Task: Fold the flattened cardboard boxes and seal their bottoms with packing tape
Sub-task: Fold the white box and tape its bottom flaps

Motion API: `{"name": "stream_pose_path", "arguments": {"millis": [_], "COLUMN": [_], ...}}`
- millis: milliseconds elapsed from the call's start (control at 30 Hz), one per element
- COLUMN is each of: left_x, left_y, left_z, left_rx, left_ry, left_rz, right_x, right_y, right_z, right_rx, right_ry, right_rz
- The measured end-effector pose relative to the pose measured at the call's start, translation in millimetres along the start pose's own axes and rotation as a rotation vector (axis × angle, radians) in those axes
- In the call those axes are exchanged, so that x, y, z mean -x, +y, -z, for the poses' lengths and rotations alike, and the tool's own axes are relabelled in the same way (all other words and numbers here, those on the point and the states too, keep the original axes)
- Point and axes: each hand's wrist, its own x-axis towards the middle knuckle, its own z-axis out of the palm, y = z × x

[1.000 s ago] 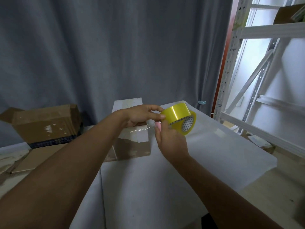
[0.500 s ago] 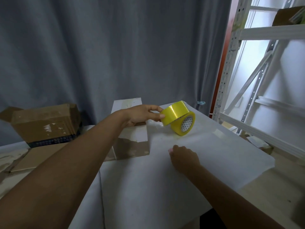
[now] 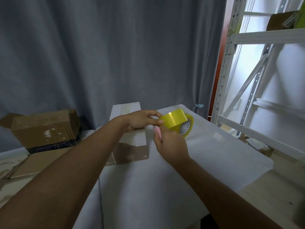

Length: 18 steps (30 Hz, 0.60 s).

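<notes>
Over the white-covered table [image 3: 206, 171], just past its middle, you're holding the yellow tape roll [image 3: 177, 123] up off the surface. Your left hand [image 3: 140, 120] is pinching the near edge of the roll between thumb and fingers, keeping it tilted with the patterned core facing you and to the right. Your right hand [image 3: 170, 144] is back up at the roll now. Half a second ago it was resting low on the table, well clear of the tape, and a second ago it was up here in much the same spot. So it's dropping away and coming back, and that reads to me like you're hunting for the loose end of the tape. Its fingers are curling in under the roll with a pink-tipped nail showing; whether they're actually pinching tape, I cannot tell.

The roll itself is barely shifting between frames; your left hand is holding it steady the whole time.

What that means for the job: no tape is being pulled free yet, and no box is under your hands. The white box [image 3: 130, 138] is sitting just behind your left wrist, and the brown cardboard box [image 3: 44, 128] is lying well off to the left with flat cardboard [image 3: 41, 162] in front of it.
</notes>
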Motion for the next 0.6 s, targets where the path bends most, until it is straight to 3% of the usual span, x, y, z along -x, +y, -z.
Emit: {"name": "stream_pose_path", "arguments": {"millis": [133,200,267,333,500,533,600], "left_x": [-0.1,-0.1,0.4,-0.1,-3.7,-4.2,-4.9], "left_y": [-2.6,-3.2,-2.0,-2.0,-3.4,-3.9,-5.4], "left_z": [0.5,0.1,-0.1,0.3,1.6,1.6,1.1], "left_rx": [-0.03,-0.039,-0.029,-0.028,-0.077,-0.09,-0.115], "left_ry": [-0.009,0.002,0.014,0.012,-0.018,-0.014,0.004], "left_rz": [-0.02,-0.015,-0.009,-0.013,-0.026,-0.031,-0.035], "right_x": [-10.4,-5.1,5.9,18.1,20.7,16.2,2.6], "right_y": [-6.2,-2.4,10.7,29.6,74.8,83.4,98.4], "right_z": [-6.9,-10.0,-11.8,-10.7,0.8,5.7,19.9], "right_rx": [0.098,0.154,0.116,0.137,0.131,0.129,0.07], "right_ry": [-0.093,-0.319,-0.579,-0.714,-0.87,-0.842,-0.631], "right_rz": [-0.028,-0.025,-0.14,-0.232,-0.329,-0.338,-0.393]}}
